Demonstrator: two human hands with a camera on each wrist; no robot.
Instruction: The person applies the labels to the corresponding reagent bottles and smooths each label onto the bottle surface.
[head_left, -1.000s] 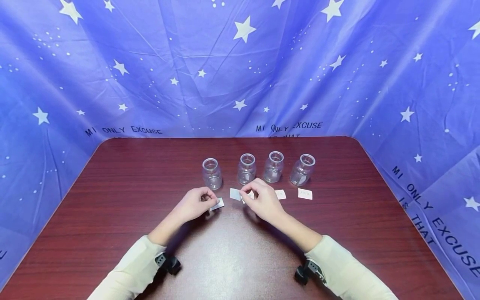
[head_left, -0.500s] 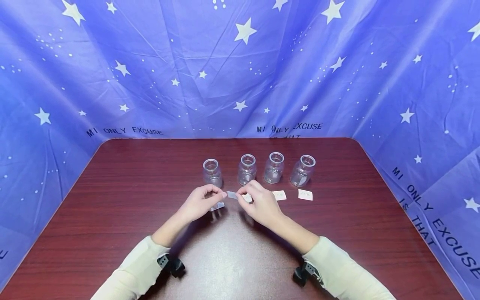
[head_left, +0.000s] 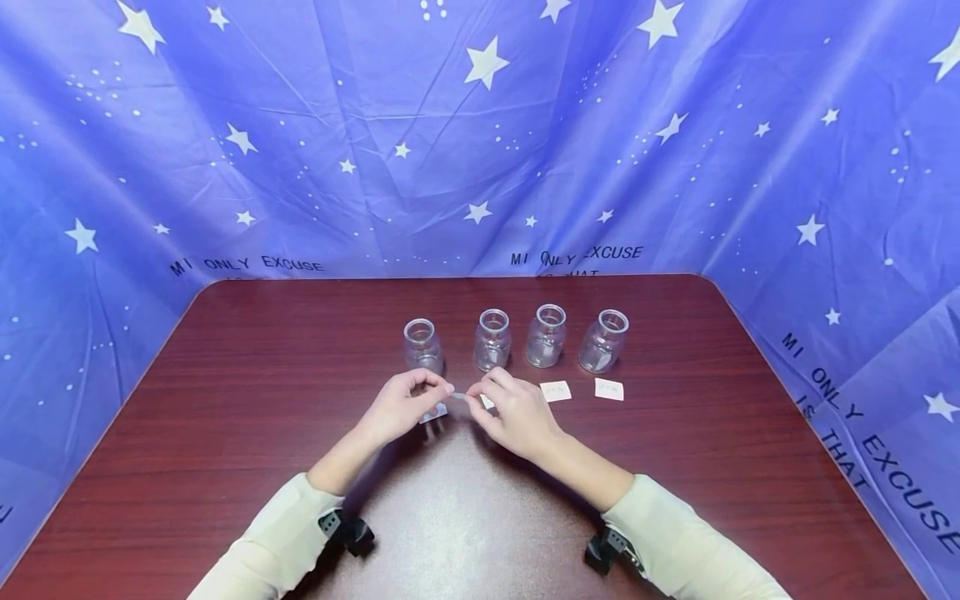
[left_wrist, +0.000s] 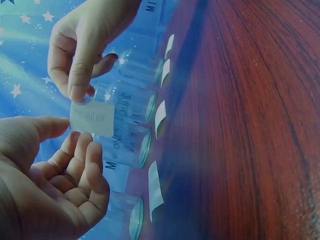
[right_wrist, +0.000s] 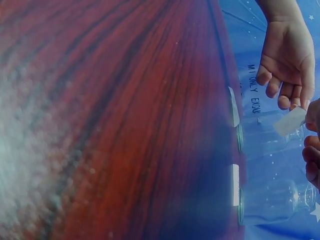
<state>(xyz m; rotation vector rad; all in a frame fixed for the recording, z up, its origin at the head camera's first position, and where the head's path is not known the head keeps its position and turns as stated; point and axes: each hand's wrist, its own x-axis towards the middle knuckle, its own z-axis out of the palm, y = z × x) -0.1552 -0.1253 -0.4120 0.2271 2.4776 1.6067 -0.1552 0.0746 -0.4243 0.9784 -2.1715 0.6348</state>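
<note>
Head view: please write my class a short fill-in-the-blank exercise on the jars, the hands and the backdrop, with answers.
Exactly ____ glass jars are visible.
Their mouths face ____.
The left hand and the ____ both touch the raised paper slip.
The blue curtain behind bears five-pointed white ____.

Missing words: four; up; right hand; stars.

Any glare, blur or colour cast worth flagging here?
Head view: bright glare on the table between the sleeves, dark shadows beside the forearms. Left wrist view: a bluish cast, and writing on the held slip too faint to read. Right wrist view: the table's pale left side is blurred.
</note>
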